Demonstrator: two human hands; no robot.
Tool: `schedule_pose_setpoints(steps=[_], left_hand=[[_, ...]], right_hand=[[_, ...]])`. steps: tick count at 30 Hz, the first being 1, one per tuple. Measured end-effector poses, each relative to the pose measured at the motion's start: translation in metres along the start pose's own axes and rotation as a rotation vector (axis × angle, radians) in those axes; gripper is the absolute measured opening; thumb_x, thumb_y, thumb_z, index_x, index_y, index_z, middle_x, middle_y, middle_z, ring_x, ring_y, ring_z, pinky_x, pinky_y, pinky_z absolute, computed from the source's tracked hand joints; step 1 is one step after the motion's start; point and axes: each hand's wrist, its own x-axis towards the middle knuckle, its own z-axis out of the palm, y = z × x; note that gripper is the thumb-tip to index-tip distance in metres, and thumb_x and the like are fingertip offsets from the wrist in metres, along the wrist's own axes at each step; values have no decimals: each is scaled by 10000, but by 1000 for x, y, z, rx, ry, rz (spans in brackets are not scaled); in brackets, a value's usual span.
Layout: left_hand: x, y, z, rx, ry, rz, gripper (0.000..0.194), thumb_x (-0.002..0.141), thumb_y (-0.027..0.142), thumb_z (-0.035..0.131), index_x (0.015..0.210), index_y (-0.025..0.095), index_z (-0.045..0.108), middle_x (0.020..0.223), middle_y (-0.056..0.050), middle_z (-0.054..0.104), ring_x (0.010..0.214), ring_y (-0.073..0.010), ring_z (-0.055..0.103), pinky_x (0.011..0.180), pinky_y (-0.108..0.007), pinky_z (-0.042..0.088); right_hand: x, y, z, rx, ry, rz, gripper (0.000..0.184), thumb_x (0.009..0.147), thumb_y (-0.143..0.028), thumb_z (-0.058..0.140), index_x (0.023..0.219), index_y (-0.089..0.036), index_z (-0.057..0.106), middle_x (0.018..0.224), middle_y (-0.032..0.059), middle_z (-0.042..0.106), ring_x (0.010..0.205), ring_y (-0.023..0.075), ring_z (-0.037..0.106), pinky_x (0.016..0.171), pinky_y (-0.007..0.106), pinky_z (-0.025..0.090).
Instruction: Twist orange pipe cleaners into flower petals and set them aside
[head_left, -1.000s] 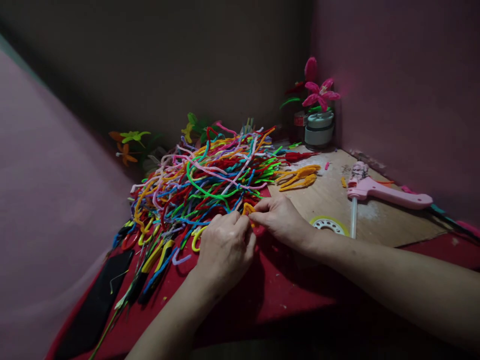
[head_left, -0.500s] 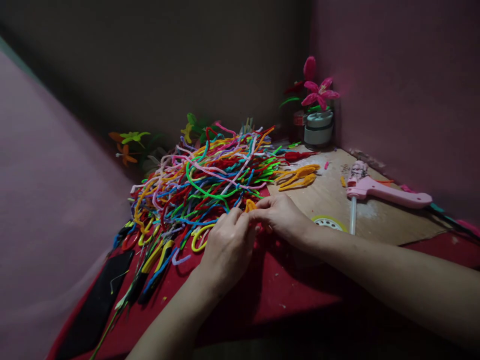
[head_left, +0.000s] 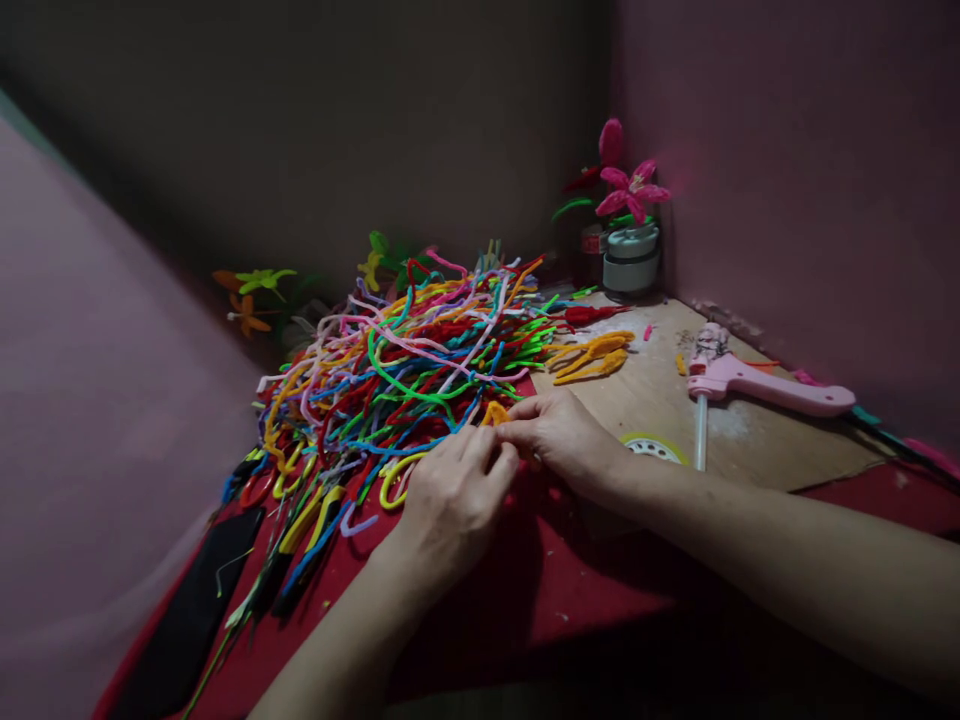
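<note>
Between my two hands is a looped orange pipe cleaner, mostly hidden by fingers. My left hand is closed on its lower part, back of the hand toward me. From the right, my right hand pinches the same piece with thumb and forefinger. The fingertips of both hands almost meet. Just behind them rises a large heap of pipe cleaners in many colours. A few orange petal-shaped pieces lie on the board beyond my right hand.
A pink glue gun lies on the brown board at right, near a yellow-rimmed tape roll. Yellow-handled pliers and a black flat object are at left. A pink flower stands in a grey pot at the back.
The orange loop turns slightly between my fingers, and my left hand's fingers shift against it. Both hands stay close together. The whole view has drifted a little.
</note>
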Motion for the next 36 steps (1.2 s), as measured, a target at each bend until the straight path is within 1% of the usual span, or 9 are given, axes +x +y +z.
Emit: schedule_pose_setpoints(steps=[3,6,9,12,17,22,24,30,36], left_hand=[[0,-5,-4,-270,58,-208,137,825,199,519,940,169,585,884,-61,563,713,-121,542,620,-225,439],[3,-14,-9,-624,105,-622,278,720,295,659,946,176,550,857,-27,554,661,-100,536,600,-213,445],[6,-20,-13,-1078,-103,-949,291,688,335,674,876,154,546,659,15,545,499,-77,484,466,-193,399],[8,-19,-13,-1375,-234,-1069,214,689,313,660,724,145,532,476,55,469,369,-48,375,370,-167,308],[8,-6,-8,-1294,-74,-1021,214,693,290,664,644,153,507,473,60,458,388,-47,379,396,-173,299],[5,3,1,-769,151,-704,121,726,221,631,654,159,557,615,28,492,549,-72,431,538,-201,363],[5,1,2,-724,187,-640,81,722,197,635,682,162,574,700,10,518,616,-84,467,590,-208,389],[8,-7,2,-1379,-7,-773,366,728,209,636,1056,207,474,987,-41,599,790,-149,608,651,-253,496],[3,-1,2,-1003,-77,-805,141,818,288,519,917,192,547,633,18,583,494,-100,568,481,-195,453]], right_hand=[[2,1,-1,71,-8,7,187,623,-213,605,479,-148,504,376,-62,400,351,51,311,380,224,187],[4,0,-1,160,3,-4,184,616,-234,634,498,-143,525,384,-61,408,356,51,313,386,223,193],[4,-1,0,210,14,-2,159,610,-247,649,540,-133,563,411,-53,441,368,50,329,394,218,212],[3,-2,2,193,9,-5,133,630,-237,627,564,-130,583,415,-53,447,368,50,331,393,216,221],[1,1,1,141,-15,-36,155,632,-218,619,518,-137,551,411,-60,435,369,42,320,383,211,201],[5,5,0,196,-83,-18,141,628,-204,603,514,-135,559,399,-49,452,353,53,347,382,215,220],[7,6,-1,258,-114,-16,133,627,-205,613,525,-129,573,415,-42,470,354,53,358,384,214,236],[6,0,-2,482,-161,59,105,587,-182,673,625,-102,617,525,-16,549,426,67,461,418,205,314],[10,-3,-4,611,-150,143,43,585,-96,627,584,-101,585,522,-14,553,444,59,470,437,191,339]])
